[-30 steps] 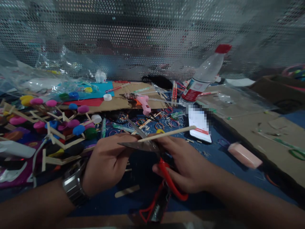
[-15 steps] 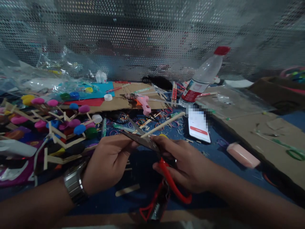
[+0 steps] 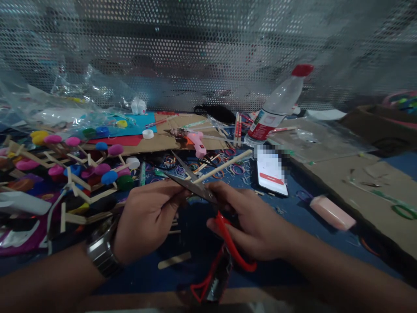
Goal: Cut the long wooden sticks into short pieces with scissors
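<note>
Bottle (image 3: 276,102) has red label (image 3: 262,127), not readable. Left hand (image 3: 145,221) pinches stick (image 3: 226,167) between closed fingers; right hand (image 3: 252,221) curls around scissors (image 3: 230,245).

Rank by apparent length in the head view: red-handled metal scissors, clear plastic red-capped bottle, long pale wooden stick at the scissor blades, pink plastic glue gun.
Scissors
Bottle
Wooden stick
Glue gun
Nearness to the camera may exaggerate the scissors.
</note>
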`<state>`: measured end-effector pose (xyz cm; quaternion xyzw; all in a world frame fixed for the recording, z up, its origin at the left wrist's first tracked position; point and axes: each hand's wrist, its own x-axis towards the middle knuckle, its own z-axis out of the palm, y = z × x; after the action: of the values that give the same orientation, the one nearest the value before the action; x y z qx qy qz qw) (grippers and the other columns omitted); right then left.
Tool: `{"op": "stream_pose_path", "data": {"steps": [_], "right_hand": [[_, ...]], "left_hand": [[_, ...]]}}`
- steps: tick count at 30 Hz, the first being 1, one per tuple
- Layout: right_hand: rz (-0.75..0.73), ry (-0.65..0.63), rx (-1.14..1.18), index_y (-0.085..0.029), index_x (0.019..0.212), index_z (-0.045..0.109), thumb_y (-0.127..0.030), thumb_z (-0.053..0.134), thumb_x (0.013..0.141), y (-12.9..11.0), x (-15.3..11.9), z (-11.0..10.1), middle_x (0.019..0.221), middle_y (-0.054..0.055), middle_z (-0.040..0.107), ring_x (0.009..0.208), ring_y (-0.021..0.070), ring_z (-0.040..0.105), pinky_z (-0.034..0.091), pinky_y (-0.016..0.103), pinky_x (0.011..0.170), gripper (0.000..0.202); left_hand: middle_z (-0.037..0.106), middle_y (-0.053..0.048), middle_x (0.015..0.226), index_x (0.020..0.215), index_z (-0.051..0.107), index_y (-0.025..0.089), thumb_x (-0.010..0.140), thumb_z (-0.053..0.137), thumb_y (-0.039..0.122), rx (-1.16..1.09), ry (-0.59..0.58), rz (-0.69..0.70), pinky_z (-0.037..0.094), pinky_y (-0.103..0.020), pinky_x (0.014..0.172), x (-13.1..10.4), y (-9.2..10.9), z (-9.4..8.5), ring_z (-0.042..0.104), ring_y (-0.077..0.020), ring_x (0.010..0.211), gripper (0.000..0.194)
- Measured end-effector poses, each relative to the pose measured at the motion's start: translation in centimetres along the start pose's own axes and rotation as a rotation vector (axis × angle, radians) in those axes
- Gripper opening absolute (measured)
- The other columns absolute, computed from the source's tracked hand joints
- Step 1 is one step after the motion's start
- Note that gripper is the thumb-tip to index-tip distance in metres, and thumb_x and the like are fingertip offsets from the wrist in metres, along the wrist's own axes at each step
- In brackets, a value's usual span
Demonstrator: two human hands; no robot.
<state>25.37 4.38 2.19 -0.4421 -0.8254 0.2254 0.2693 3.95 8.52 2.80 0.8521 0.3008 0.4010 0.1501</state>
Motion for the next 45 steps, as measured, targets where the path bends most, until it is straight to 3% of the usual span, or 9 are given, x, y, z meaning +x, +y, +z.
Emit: {"op": "stream_pose_path", "data": {"steps": [9,16,20,28,35,42,45], "right_hand": [[-0.007,0.020,-0.020,-0.017,0.117,0.052,-0.040,0.056,0.089,0.1,0.0,0.0,0.077,0.003,0.063,0.060,0.0172,0.055,0.042,0.029,0.055,0.036],[-0.003,-0.004,-0.016,-0.016,0.126,0.052,-0.041,0.057,0.088,0.3,-0.1,0.0,0.101,0.012,0.072,0.084,0.0260,0.068,0.053,0.037,0.071,0.046],[-0.056,-0.019,0.003,-0.013,0.125,0.052,-0.039,0.056,0.090,0.4,-0.2,-0.1,0.104,0.013,0.072,0.086,0.0256,0.068,0.053,0.037,0.073,0.044],[-0.126,-0.025,0.001,-0.010,0.122,0.050,-0.036,0.051,0.096,0.1,-0.3,-0.4,0.078,0.004,0.065,0.058,0.0169,0.055,0.042,0.029,0.053,0.037],[0.013,-0.114,0.105,-0.009,0.124,0.050,-0.035,0.052,0.095,-0.4,-0.4,-0.6,0.061,-0.006,0.050,0.048,0.0128,0.045,0.032,0.027,0.048,0.039],[0.154,-0.212,0.401,-0.018,0.120,0.049,-0.038,0.053,0.096,-0.5,-0.3,-0.6,0.059,-0.009,0.038,0.047,0.0101,0.036,0.027,0.023,0.043,0.031],[0.216,-0.214,0.536,-0.021,0.113,0.051,-0.041,0.054,0.096,-0.6,-0.4,-0.5,0.064,-0.008,0.036,0.052,0.0106,0.033,0.028,0.023,0.045,0.027]], "left_hand": [[0.065,0.004,0.063,0.079,0.064,0.021,0.088,0.051,0.004,-0.038,-0.053,-0.037,0.048,-0.019,0.055,-0.3,-0.2,0.0,0.059,-0.0095,0.054,0.023],[0.073,0.000,0.080,0.089,0.071,0.022,0.092,0.048,0.008,-0.177,-0.087,-0.024,0.053,-0.022,0.063,-0.3,-0.4,0.2,0.067,-0.0129,0.068,0.028],[0.075,0.000,0.086,0.095,0.072,0.024,0.092,0.049,0.007,-0.177,-0.087,-0.011,0.055,-0.022,0.068,-0.3,-0.4,0.2,0.069,-0.0127,0.072,0.029],[0.076,0.000,0.087,0.091,0.072,0.024,0.090,0.052,0.008,-0.094,-0.102,-0.026,0.054,-0.022,0.068,-0.4,-0.5,-0.2,0.070,-0.0130,0.075,0.026],[0.067,0.001,0.067,0.081,0.066,0.019,0.091,0.052,0.008,-0.021,-0.033,0.044,0.051,-0.020,0.062,-0.3,-0.2,-0.1,0.065,-0.0123,0.063,0.020],[0.069,0.000,0.078,0.088,0.065,0.017,0.097,0.043,0.011,-0.133,-0.139,-0.093,0.047,-0.020,0.061,-0.1,0.2,0.0,0.060,-0.0109,0.063,0.025],[0.065,0.002,0.074,0.087,0.065,0.017,0.100,0.042,0.016,-0.209,-0.153,-0.175,0.043,-0.020,0.057,-0.1,0.2,0.1,0.053,-0.0096,0.058,0.027]]}}
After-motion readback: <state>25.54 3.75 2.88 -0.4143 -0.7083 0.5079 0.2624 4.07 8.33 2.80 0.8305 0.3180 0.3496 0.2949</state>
